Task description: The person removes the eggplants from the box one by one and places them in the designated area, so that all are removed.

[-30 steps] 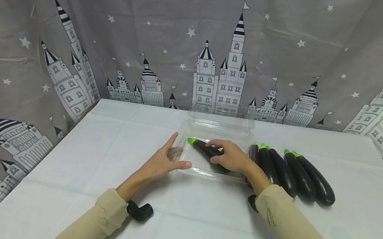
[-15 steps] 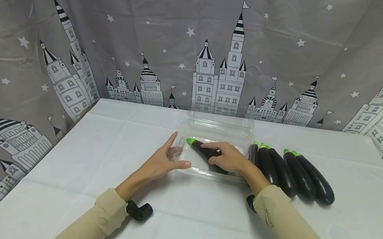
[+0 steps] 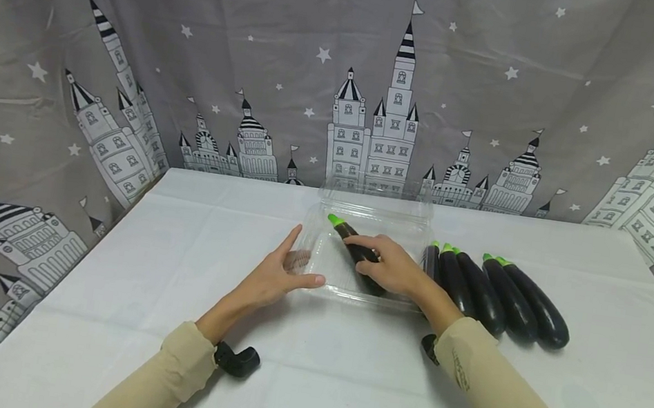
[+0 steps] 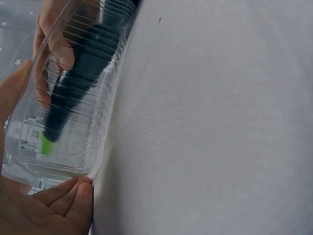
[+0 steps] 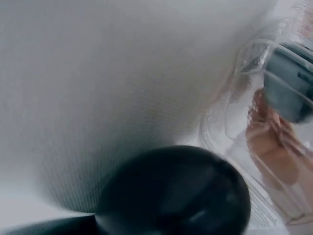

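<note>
In the head view an opened clear plastic clamshell box (image 3: 327,292) sits mid-table, its lid raised at the back. A dark eggplant (image 3: 350,235) with a green stem end lies slanted inside it. My right hand (image 3: 391,266) reaches in over the right side and grips the eggplant around its middle, thumb on the near side. My left hand (image 3: 271,278) rests against the box's left side, thumb and index finger spread wide along it. Through the ribbed wall, the left wrist view shows the eggplant (image 4: 73,93) with its stem end toward the left hand (image 4: 49,205).
Several more eggplants (image 3: 480,295) lie side by side right of the box, stem ends away from me. One eggplant's rounded end (image 5: 176,191) fills the near part of the right wrist view. A grey castle-print curtain (image 3: 261,48) hangs behind the white-covered table (image 3: 121,286).
The eggplant's stem end has swung away from me inside the box, so the eggplant lies steeper. My right hand keeps hold of it; my left hand stays in place.
</note>
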The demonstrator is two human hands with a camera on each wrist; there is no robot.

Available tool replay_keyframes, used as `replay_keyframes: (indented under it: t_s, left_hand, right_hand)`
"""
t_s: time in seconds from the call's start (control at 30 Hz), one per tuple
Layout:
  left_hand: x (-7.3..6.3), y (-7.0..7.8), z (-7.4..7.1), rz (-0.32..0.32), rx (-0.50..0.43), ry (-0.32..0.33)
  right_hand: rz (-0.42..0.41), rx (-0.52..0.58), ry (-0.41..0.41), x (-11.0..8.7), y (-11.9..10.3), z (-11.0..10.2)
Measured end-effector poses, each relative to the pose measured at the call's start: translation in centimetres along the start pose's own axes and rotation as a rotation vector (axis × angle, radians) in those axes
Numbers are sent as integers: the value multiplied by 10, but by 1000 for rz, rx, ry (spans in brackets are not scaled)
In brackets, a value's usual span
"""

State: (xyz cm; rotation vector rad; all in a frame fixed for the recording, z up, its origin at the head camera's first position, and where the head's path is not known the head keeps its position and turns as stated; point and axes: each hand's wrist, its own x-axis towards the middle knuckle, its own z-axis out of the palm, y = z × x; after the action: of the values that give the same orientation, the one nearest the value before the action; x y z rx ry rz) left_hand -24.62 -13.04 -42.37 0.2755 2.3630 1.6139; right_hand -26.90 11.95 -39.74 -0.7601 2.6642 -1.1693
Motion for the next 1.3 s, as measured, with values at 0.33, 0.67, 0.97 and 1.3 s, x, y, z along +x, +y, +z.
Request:
replay_keyframes:
  t_s: [0.33, 0.67, 0.97, 1.3]
  left_hand:
    - [0, 0, 0, -10, 28, 10]
    - [0, 0, 0, -10, 7, 8]
    - [0, 1, -1, 0, -16, -3]
    - [0, 1, -1, -5, 12, 8]
  right_hand:
    - [74, 75, 95, -4, -5, -4]
    - [83, 118, 130, -6, -5, -4]
    - [72, 149, 175, -7, -8, -6]
    - [95, 182, 170, -19, -12, -21]
